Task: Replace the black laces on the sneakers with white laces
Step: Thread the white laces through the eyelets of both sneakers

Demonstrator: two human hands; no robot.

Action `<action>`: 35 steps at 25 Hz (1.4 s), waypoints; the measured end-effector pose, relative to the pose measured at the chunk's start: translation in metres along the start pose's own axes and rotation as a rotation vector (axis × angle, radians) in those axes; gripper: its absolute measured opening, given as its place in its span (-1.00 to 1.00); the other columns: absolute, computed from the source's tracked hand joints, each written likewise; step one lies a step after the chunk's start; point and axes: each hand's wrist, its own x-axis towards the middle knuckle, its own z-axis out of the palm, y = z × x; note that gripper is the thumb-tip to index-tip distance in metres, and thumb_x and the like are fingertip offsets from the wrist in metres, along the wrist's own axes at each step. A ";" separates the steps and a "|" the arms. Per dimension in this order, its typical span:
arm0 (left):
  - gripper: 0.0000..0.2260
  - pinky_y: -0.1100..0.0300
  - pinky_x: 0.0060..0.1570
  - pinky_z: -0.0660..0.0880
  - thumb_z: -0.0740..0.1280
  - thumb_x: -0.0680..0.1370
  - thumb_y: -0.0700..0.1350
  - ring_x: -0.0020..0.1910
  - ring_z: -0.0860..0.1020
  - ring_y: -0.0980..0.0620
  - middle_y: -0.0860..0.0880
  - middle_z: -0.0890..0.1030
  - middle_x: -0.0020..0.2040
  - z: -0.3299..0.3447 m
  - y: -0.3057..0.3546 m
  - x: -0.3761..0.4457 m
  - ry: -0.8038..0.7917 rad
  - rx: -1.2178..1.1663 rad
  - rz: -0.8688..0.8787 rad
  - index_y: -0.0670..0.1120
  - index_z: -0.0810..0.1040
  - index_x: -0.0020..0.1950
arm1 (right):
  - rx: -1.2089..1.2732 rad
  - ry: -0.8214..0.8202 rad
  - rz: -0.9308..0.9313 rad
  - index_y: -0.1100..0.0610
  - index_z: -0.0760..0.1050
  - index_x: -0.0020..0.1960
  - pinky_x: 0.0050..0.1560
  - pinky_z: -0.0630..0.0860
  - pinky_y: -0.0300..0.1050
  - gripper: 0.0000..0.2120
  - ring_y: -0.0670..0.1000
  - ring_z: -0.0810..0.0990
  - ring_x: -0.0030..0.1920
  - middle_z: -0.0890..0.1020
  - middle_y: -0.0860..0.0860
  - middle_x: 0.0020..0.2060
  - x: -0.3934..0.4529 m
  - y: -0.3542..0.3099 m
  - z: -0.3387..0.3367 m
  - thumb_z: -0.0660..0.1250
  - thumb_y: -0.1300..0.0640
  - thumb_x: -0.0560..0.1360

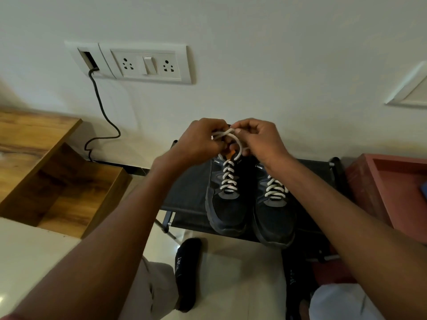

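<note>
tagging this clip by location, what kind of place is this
Most likely a room in a home, perhaps a bedroom or entryway. A wall switch plate with sockets, a wooden furniture unit and a low fabric shoe rack holding the sneakers on a tiled floor suggest it.

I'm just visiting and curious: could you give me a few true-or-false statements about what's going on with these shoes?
1. Both dark sneakers carry white laces. True.
2. The left hand and right hand pinch the white lace ends above the left-side sneaker. True.
3. The sneakers sit on the wooden shelf unit. False: they rest on a dark fabric rack.
4. A plug fills each white wall socket. False: both sockets are empty.
5. The person's feet are bare. False: a black sock shows.
</note>
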 end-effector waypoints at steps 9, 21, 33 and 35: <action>-0.83 0.31 -0.33 0.33 0.48 0.52 -0.06 -0.35 0.45 0.18 0.07 0.60 -0.29 -0.011 0.004 -0.002 -0.058 -0.336 -0.283 -0.16 0.71 -0.05 | -0.251 -0.011 -0.026 0.03 0.71 -0.02 -0.13 0.53 -0.28 -0.88 -0.16 0.66 -0.17 0.72 -0.08 -0.18 0.009 0.011 -0.001 0.40 0.11 0.63; -0.89 0.29 -0.51 0.27 0.45 0.56 -0.07 -0.44 0.35 0.13 -0.02 0.53 -0.22 -0.014 0.021 -0.004 -0.097 -0.931 -0.728 -0.10 0.64 -0.03 | -0.096 -0.053 -0.055 0.15 0.60 0.05 -0.23 0.57 -0.26 -0.77 -0.12 0.66 -0.24 0.73 0.07 -0.16 -0.021 -0.017 -0.005 0.56 0.06 0.51; -0.82 0.30 -0.49 0.25 0.45 0.56 -0.07 -0.46 0.35 0.17 0.05 0.58 -0.24 -0.013 0.026 -0.007 -0.036 -0.766 -0.682 -0.11 0.72 0.11 | -0.218 -0.117 -0.044 0.05 0.66 0.06 0.02 0.65 -0.07 -0.84 -0.01 0.75 -0.14 0.76 0.01 -0.17 -0.024 -0.013 -0.008 0.52 0.01 0.55; -0.84 0.29 -0.46 0.24 0.46 0.57 -0.07 -0.48 0.37 0.16 0.05 0.59 -0.28 -0.011 0.026 -0.007 -0.045 -0.714 -0.622 -0.12 0.70 0.08 | -0.171 -0.054 -0.064 0.11 0.66 -0.03 -0.09 0.68 -0.01 -0.95 0.06 0.74 -0.28 0.74 0.07 -0.29 -0.021 -0.013 -0.006 0.49 0.14 0.57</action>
